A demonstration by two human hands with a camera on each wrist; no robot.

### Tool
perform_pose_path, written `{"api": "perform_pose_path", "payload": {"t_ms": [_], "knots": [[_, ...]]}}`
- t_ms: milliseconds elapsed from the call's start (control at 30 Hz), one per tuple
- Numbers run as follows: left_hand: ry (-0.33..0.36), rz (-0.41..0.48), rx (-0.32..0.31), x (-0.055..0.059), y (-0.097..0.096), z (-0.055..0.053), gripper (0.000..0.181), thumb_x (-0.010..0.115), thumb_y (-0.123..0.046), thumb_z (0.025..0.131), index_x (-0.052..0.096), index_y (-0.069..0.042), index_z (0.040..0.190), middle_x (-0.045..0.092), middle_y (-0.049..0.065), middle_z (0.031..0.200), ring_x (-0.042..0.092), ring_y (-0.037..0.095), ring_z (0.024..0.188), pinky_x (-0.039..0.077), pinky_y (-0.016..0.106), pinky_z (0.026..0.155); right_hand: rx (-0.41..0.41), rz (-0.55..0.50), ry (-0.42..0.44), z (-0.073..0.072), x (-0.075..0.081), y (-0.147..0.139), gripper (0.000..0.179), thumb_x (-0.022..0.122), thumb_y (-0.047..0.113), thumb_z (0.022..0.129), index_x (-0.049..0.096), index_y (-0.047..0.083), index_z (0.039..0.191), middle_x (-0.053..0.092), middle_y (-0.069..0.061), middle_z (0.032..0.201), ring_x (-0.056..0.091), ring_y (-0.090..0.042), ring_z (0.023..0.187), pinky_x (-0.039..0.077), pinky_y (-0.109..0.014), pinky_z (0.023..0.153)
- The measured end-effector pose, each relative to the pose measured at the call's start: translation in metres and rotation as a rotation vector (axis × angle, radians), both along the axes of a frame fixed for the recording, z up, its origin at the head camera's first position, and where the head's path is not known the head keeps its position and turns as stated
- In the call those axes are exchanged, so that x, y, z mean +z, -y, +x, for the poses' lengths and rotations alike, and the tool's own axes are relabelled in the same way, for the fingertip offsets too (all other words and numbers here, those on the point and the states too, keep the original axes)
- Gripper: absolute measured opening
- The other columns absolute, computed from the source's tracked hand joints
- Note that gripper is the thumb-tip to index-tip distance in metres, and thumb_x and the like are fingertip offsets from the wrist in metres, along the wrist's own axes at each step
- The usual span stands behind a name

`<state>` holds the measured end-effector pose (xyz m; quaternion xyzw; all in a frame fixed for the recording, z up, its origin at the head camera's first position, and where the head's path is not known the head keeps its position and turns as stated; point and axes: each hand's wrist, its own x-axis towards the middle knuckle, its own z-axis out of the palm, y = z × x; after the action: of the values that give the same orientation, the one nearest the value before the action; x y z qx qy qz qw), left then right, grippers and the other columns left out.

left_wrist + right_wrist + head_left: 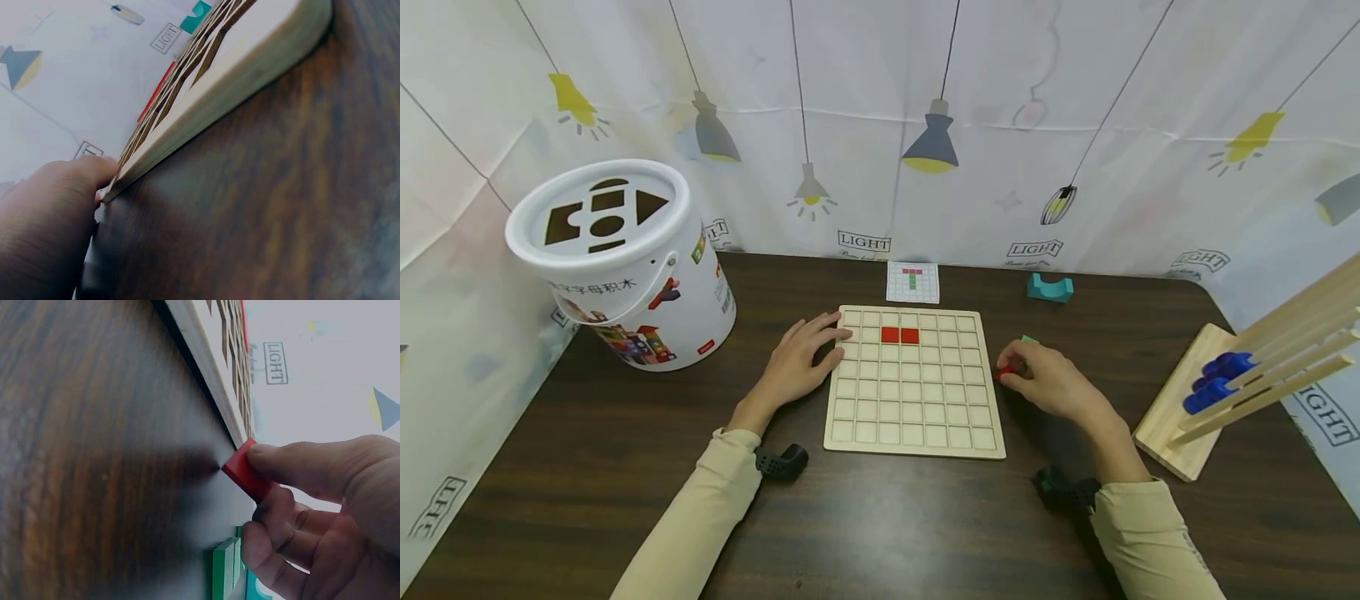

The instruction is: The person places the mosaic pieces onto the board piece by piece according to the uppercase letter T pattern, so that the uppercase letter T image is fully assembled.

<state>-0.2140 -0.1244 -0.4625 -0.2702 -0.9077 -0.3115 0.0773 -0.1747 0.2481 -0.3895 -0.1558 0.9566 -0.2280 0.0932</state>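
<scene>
My right hand (1048, 379) pinches a small red square tile (249, 474) between thumb and fingers, just off the right edge of a wooden grid board (887, 434). In the right wrist view the tile is tilted, one corner close to the table. Green tiles (223, 570) lie on the table beside that hand, mostly hidden by it in the head view. My left hand (801, 357) rests at the board's left edge, fingers extended and touching it. Two red tiles (899, 335) sit side by side in the board's second row from the top.
Behind the board lies a small card (913, 293) printed with a red and green T on a grid. A teal arched block (1050, 288) stands at the back right. To the left is a white bucket (700, 283); at right, a wooden rod stand (1180, 450) with blue beads.
</scene>
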Motion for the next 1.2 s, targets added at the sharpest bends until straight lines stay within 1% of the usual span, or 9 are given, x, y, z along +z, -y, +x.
{"api": "perform_pose_path", "payload": {"t_ms": [200,333,433,533,667,800,933,1033,1200], "knots": [[0.009,0.003,-0.002,-0.001,0.001,0.0,0.035,0.053,-0.029,0.097,0.058,-0.016,0.13,0.04,0.01,0.149,0.032,0.029,0.141,0.016,0.055,0.117,-0.006,-0.035,0.026,0.001,0.003,-0.001,0.012,0.059,0.014,0.093,0.059,0.007,0.103,0.061,-0.008,0.094,0.051,-0.019,0.076,0.041,-0.029,0.063],[0.016,0.014,-0.009,0.001,0.0,-0.002,0.034,0.049,-0.027,0.099,0.058,-0.016,0.13,0.039,0.011,0.149,0.032,0.03,0.141,0.015,0.055,0.117,-0.003,-0.055,0.02,-0.001,0.006,-0.002,0.012,0.057,0.014,0.094,0.058,0.007,0.104,0.063,-0.009,0.096,0.054,-0.02,0.079,0.043,-0.029,0.066],[0.014,0.008,-0.004,0.001,0.0,-0.002,0.034,0.05,-0.026,0.099,0.058,-0.015,0.13,0.039,0.011,0.149,0.032,0.03,0.141,0.015,0.055,0.117,0.0,-0.073,0.021,-0.003,0.005,0.0,0.014,0.055,0.013,0.095,0.058,0.006,0.106,0.063,-0.01,0.097,0.055,-0.02,0.081,0.045,-0.029,0.066],[0.012,0.004,-0.003,0.001,0.0,-0.001,0.034,0.05,-0.026,0.099,0.059,-0.015,0.13,0.039,0.011,0.149,0.032,0.031,0.141,0.016,0.056,0.116,0.015,-0.089,0.019,-0.005,0.004,0.001,0.018,0.053,0.013,0.095,0.058,0.006,0.112,0.064,-0.009,0.098,0.055,-0.019,0.081,0.047,-0.028,0.066],[0.018,0.016,-0.008,0.001,0.0,0.001,0.033,0.048,-0.026,0.1,0.059,-0.015,0.13,0.039,0.011,0.149,0.032,0.032,0.141,0.016,0.056,0.116,0.055,-0.105,0.006,-0.006,0.002,0.003,0.024,0.052,0.012,0.096,0.059,0.005,0.117,0.062,-0.009,0.099,0.054,-0.017,0.077,0.047,-0.026,0.063],[0.027,0.033,-0.007,0.001,0.0,0.001,0.034,0.045,-0.027,0.101,0.059,-0.016,0.129,0.039,0.011,0.15,0.031,0.031,0.141,0.015,0.055,0.117,0.083,-0.105,-0.006,-0.008,0.001,0.005,0.022,0.053,0.011,0.096,0.061,0.005,0.115,0.06,-0.008,0.095,0.052,-0.016,0.074,0.046,-0.026,0.062],[0.032,0.033,-0.004,0.0,0.0,0.001,0.034,0.044,-0.027,0.101,0.059,-0.016,0.129,0.039,0.011,0.15,0.031,0.031,0.141,0.015,0.055,0.117,0.059,-0.105,0.007,-0.01,0.0,0.008,0.017,0.054,0.013,0.095,0.061,0.008,0.11,0.061,-0.007,0.09,0.053,-0.015,0.072,0.046,-0.026,0.061],[0.028,0.033,-0.005,0.0,0.0,0.001,0.034,0.044,-0.027,0.101,0.06,-0.015,0.129,0.04,0.011,0.149,0.032,0.031,0.141,0.016,0.056,0.116,0.045,-0.14,0.019,-0.013,-0.001,0.011,0.015,0.055,0.014,0.095,0.061,0.008,0.108,0.064,-0.008,0.092,0.058,-0.018,0.073,0.049,-0.026,0.062],[0.019,0.025,-0.004,0.001,0.0,0.0,0.034,0.047,-0.027,0.1,0.06,-0.015,0.129,0.041,0.011,0.148,0.033,0.031,0.14,0.017,0.056,0.116,0.036,-0.193,0.015,-0.018,-0.002,0.016,0.014,0.055,0.015,0.096,0.061,0.007,0.106,0.066,-0.009,0.096,0.062,-0.021,0.078,0.052,-0.027,0.066]]}}
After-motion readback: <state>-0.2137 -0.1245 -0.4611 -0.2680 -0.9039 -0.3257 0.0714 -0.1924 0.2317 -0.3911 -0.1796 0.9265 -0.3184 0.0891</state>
